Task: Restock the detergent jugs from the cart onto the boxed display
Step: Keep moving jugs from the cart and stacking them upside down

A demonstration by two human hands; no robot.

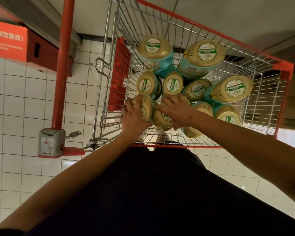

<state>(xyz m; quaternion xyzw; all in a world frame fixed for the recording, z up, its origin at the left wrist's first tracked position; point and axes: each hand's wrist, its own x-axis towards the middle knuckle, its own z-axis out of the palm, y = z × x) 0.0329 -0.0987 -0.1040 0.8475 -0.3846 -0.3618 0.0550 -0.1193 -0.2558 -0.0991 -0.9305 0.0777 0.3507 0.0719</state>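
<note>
White tiled floor underfoot, a red-trimmed wire cart standing on it, a red carton off left. Tan-topped detergent jugs crowd the cart's basket. The left hand curls its fingers round one jug; the right hand clasps the neighbouring jug, fingers spread.

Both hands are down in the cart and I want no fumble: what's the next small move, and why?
Probably lift both straight up, clear of the cart rim. The left hand grips one jug by its top, the right hand grips the neighbouring jug, and other jugs crowd close around, so a sideways pull would likely knock them.
</note>
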